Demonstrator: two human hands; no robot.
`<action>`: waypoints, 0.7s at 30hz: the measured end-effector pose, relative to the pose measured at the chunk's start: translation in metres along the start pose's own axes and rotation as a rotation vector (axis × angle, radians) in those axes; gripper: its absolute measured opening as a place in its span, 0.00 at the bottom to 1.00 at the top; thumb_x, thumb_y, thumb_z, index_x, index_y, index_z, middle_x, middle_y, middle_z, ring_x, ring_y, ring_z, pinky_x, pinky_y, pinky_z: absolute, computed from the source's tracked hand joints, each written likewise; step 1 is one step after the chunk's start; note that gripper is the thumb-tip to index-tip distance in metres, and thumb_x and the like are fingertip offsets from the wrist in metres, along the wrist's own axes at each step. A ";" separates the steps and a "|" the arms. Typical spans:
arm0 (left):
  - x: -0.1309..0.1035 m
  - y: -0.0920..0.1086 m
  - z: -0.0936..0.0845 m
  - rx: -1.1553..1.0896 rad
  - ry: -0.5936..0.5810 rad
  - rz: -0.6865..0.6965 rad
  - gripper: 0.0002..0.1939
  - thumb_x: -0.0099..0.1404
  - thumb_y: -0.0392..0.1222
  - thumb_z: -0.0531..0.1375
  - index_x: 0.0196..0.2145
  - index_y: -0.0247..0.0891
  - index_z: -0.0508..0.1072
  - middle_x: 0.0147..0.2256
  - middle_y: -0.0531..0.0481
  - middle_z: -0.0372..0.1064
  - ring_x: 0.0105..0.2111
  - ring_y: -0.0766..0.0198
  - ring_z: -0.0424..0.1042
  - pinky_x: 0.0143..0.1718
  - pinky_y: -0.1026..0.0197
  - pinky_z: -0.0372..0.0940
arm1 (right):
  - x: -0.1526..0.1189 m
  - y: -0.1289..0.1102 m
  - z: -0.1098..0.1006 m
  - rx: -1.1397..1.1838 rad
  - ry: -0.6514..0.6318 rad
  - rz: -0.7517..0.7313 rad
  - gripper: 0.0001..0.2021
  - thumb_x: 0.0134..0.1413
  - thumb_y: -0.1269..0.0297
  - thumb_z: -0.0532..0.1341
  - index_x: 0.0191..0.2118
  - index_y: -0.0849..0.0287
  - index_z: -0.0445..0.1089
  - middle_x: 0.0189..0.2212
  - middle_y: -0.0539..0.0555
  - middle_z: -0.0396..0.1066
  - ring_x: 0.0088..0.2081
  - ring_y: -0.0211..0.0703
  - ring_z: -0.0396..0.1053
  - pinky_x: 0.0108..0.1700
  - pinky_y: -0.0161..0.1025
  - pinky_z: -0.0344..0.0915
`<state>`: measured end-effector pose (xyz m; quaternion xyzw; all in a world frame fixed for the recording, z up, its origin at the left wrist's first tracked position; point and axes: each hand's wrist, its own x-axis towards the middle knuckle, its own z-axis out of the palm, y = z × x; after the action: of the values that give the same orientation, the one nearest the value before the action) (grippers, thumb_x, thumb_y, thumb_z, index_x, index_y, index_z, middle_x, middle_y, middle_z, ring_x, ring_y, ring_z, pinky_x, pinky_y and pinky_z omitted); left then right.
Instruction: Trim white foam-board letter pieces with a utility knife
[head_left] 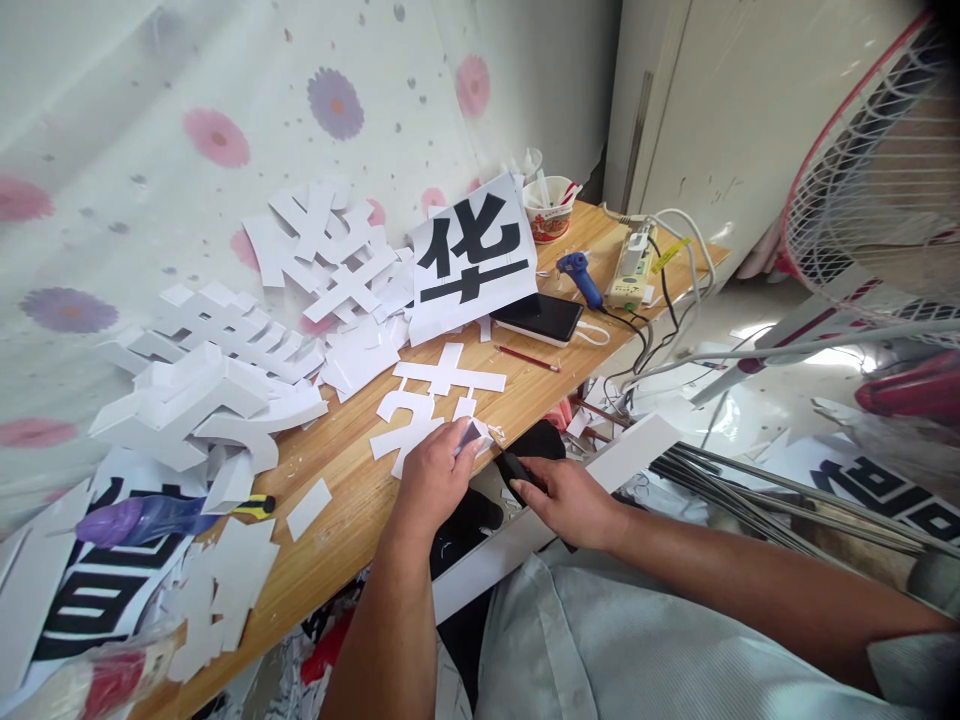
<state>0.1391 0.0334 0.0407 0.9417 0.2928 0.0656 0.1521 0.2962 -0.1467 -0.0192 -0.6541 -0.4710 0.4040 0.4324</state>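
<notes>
At the front edge of the wooden table, my left hand (437, 472) is closed on a small white piece (480, 436) that has a grey patch by the thumb. My right hand (574, 500) is wrapped round a black-handled tool (512, 470), its thin tip touching or very near that piece. Beside my left hand lie flat white cut-out strokes (448, 372) of a character. Behind them a sheet with a black printed character (472, 250) leans up, next to a phone (540, 318) and a red pencil (527, 358).
White cut-out characters (225, 380) are piled on the table's left. A purple-blue screwdriver (142, 520) lies in front. A blue glue gun (581, 278), a power strip (631, 268) and a paper bowl (550, 212) stand at the back right. A fan (885, 180) and metal rods (795, 500) are at right.
</notes>
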 end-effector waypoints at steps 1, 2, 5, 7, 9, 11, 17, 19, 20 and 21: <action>0.000 0.000 0.000 0.003 0.002 0.000 0.17 0.80 0.46 0.57 0.62 0.44 0.75 0.55 0.41 0.81 0.56 0.48 0.80 0.58 0.49 0.74 | -0.001 0.001 0.000 -0.012 -0.001 0.010 0.13 0.72 0.56 0.60 0.45 0.57 0.79 0.33 0.52 0.79 0.33 0.45 0.72 0.38 0.39 0.63; 0.000 0.000 0.000 0.006 0.004 -0.001 0.17 0.80 0.46 0.58 0.62 0.44 0.75 0.55 0.41 0.81 0.56 0.48 0.80 0.57 0.49 0.74 | -0.003 0.002 0.001 -0.020 -0.001 0.019 0.13 0.72 0.56 0.60 0.44 0.57 0.79 0.32 0.52 0.78 0.33 0.45 0.72 0.37 0.39 0.63; 0.000 0.001 -0.001 0.007 -0.001 -0.006 0.17 0.80 0.47 0.58 0.62 0.44 0.75 0.54 0.41 0.81 0.55 0.48 0.80 0.57 0.49 0.74 | -0.007 0.002 0.001 -0.011 0.032 0.047 0.13 0.72 0.55 0.60 0.40 0.57 0.77 0.29 0.51 0.75 0.30 0.44 0.70 0.34 0.38 0.61; 0.000 0.001 -0.001 0.001 -0.002 -0.003 0.18 0.80 0.46 0.57 0.62 0.44 0.75 0.54 0.41 0.81 0.55 0.48 0.80 0.57 0.49 0.74 | -0.009 0.002 0.001 0.022 0.074 0.068 0.14 0.73 0.54 0.59 0.38 0.56 0.74 0.27 0.49 0.72 0.28 0.42 0.67 0.32 0.38 0.59; 0.000 0.001 -0.001 -0.004 0.000 0.001 0.18 0.80 0.46 0.57 0.62 0.44 0.75 0.54 0.41 0.81 0.55 0.49 0.80 0.57 0.49 0.74 | -0.009 0.000 0.000 0.069 0.083 0.061 0.14 0.74 0.54 0.57 0.39 0.56 0.74 0.26 0.48 0.69 0.27 0.41 0.65 0.31 0.37 0.58; 0.000 0.001 -0.002 -0.007 -0.003 -0.003 0.18 0.80 0.47 0.57 0.62 0.44 0.75 0.55 0.41 0.81 0.56 0.49 0.80 0.58 0.49 0.74 | -0.008 -0.003 -0.002 0.116 0.047 0.022 0.14 0.74 0.53 0.57 0.43 0.57 0.75 0.26 0.47 0.69 0.26 0.41 0.65 0.31 0.37 0.59; 0.001 0.004 -0.004 -0.027 -0.037 -0.026 0.17 0.81 0.47 0.56 0.62 0.44 0.75 0.56 0.41 0.80 0.56 0.51 0.79 0.59 0.49 0.73 | -0.002 -0.013 -0.008 0.151 -0.032 -0.065 0.15 0.75 0.54 0.58 0.48 0.58 0.78 0.28 0.48 0.72 0.29 0.41 0.67 0.35 0.37 0.62; 0.001 0.004 -0.004 -0.032 -0.037 -0.027 0.17 0.81 0.46 0.56 0.62 0.44 0.75 0.56 0.40 0.80 0.57 0.50 0.79 0.60 0.48 0.73 | -0.001 -0.013 -0.009 0.143 -0.038 -0.085 0.16 0.75 0.55 0.57 0.51 0.58 0.78 0.32 0.50 0.76 0.32 0.43 0.70 0.38 0.38 0.64; 0.001 0.004 -0.004 -0.032 -0.035 -0.026 0.17 0.81 0.46 0.56 0.62 0.44 0.75 0.57 0.40 0.80 0.57 0.50 0.79 0.60 0.48 0.73 | -0.001 -0.013 -0.009 0.135 -0.041 -0.091 0.16 0.75 0.55 0.57 0.52 0.58 0.79 0.34 0.50 0.78 0.33 0.44 0.71 0.39 0.38 0.65; 0.000 0.004 -0.003 -0.031 -0.032 -0.024 0.17 0.81 0.46 0.56 0.62 0.44 0.75 0.57 0.40 0.80 0.57 0.50 0.79 0.60 0.48 0.73 | -0.001 -0.011 -0.009 0.124 -0.043 -0.093 0.16 0.74 0.55 0.57 0.53 0.57 0.79 0.35 0.51 0.79 0.34 0.44 0.72 0.40 0.38 0.66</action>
<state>0.1406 0.0318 0.0452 0.9367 0.3004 0.0534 0.1720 0.3017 -0.1472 -0.0055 -0.5948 -0.4842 0.4258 0.4800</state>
